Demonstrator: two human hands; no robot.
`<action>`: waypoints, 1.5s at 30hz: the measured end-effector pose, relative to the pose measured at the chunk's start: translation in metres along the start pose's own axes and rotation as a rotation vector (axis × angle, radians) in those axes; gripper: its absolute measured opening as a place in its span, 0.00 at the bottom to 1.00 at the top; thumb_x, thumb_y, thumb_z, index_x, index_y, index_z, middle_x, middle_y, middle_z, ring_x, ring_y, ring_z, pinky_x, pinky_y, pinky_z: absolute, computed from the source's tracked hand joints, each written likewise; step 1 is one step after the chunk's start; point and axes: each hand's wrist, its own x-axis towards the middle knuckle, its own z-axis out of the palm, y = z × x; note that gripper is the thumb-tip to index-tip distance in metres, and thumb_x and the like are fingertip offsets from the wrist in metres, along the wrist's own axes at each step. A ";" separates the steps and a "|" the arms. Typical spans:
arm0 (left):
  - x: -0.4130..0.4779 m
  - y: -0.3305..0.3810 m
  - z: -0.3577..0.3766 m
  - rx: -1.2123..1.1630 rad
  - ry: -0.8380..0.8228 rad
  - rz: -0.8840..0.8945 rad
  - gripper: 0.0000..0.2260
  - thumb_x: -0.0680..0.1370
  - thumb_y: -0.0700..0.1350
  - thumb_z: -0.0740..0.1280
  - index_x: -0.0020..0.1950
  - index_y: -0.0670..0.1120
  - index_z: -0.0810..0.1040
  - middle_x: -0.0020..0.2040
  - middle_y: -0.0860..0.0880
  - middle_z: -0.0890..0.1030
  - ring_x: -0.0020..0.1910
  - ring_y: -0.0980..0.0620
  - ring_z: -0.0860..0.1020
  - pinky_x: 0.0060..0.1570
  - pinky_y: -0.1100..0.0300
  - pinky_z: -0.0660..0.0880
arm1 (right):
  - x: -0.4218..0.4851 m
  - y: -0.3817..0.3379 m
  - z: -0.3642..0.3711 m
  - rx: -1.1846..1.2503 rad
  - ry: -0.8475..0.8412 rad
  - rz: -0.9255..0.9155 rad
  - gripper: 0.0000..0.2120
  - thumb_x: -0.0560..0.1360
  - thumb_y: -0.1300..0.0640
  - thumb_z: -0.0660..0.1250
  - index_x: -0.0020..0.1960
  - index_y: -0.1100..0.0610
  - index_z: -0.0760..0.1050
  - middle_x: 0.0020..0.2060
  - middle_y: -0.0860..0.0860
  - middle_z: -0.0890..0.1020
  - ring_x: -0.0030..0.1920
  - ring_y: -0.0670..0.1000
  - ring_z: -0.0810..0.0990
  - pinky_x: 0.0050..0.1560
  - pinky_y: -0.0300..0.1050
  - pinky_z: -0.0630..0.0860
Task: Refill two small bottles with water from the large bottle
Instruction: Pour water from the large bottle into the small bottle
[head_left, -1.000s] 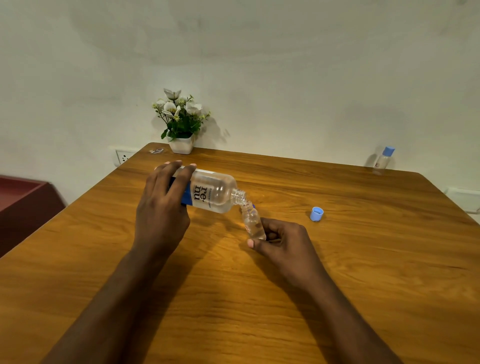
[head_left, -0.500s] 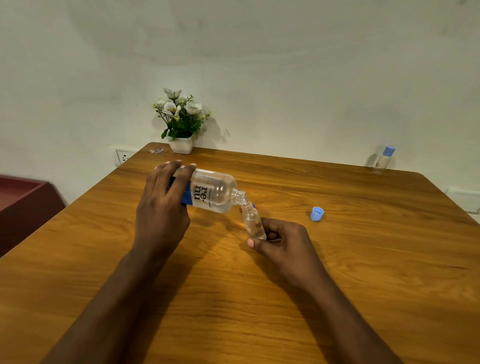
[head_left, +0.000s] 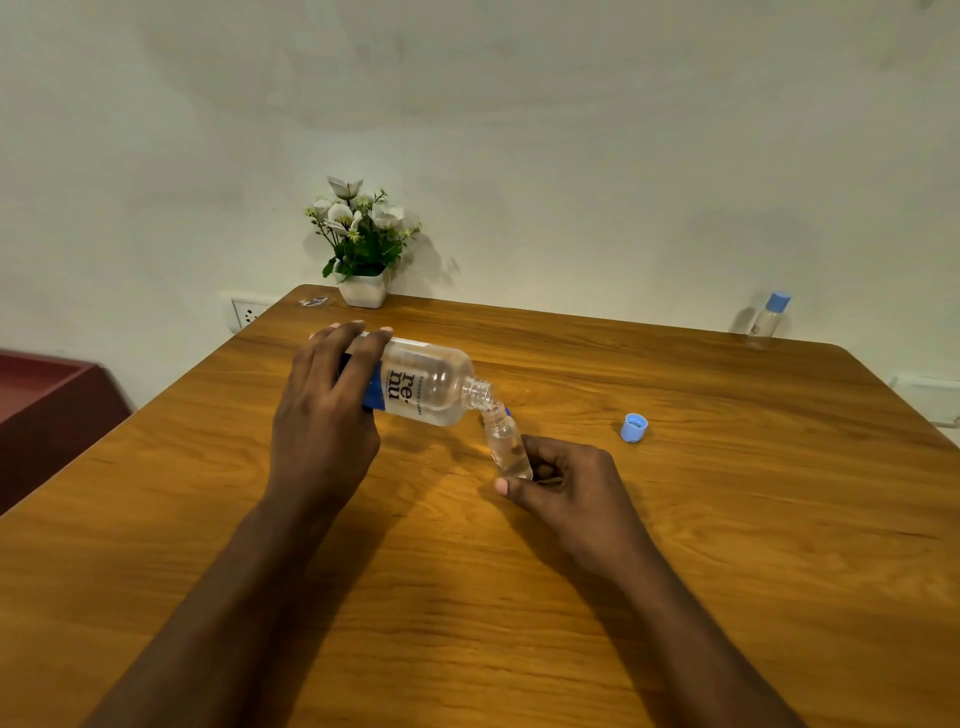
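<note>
The left hand (head_left: 324, 415) is gripping the clear, rounded large bottle (head_left: 423, 387), tipping it over the slim small bottle (head_left: 506, 447) the right hand (head_left: 566, 491) is clasping on the grained wooden table (head_left: 727, 519).

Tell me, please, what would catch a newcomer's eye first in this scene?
At the table's middle, the left hand tips the large bottle so its mouth meets the small bottle, held tilted by the right hand. A loose blue cap lies to the right, and a capped small bottle stands at the far right edge.
</note>
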 end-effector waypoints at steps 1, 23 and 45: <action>0.000 0.000 0.000 0.000 0.000 -0.001 0.32 0.66 0.26 0.70 0.68 0.41 0.71 0.65 0.38 0.72 0.67 0.39 0.67 0.55 0.43 0.75 | 0.000 0.000 0.000 0.001 -0.001 0.001 0.12 0.71 0.57 0.74 0.54 0.49 0.82 0.41 0.38 0.85 0.43 0.38 0.82 0.44 0.33 0.73; -0.012 -0.001 0.009 -0.095 -0.128 -0.070 0.35 0.66 0.34 0.75 0.71 0.46 0.68 0.65 0.43 0.73 0.65 0.43 0.69 0.50 0.49 0.76 | -0.002 -0.004 -0.003 0.035 0.013 0.014 0.13 0.72 0.58 0.74 0.55 0.48 0.82 0.45 0.41 0.86 0.46 0.39 0.83 0.46 0.32 0.74; -0.014 -0.001 0.018 -0.386 -0.171 -0.358 0.36 0.64 0.45 0.79 0.69 0.53 0.67 0.60 0.58 0.74 0.57 0.56 0.72 0.55 0.58 0.72 | 0.001 -0.005 0.000 0.095 0.028 0.018 0.15 0.71 0.59 0.74 0.57 0.51 0.81 0.47 0.42 0.85 0.48 0.42 0.82 0.50 0.38 0.76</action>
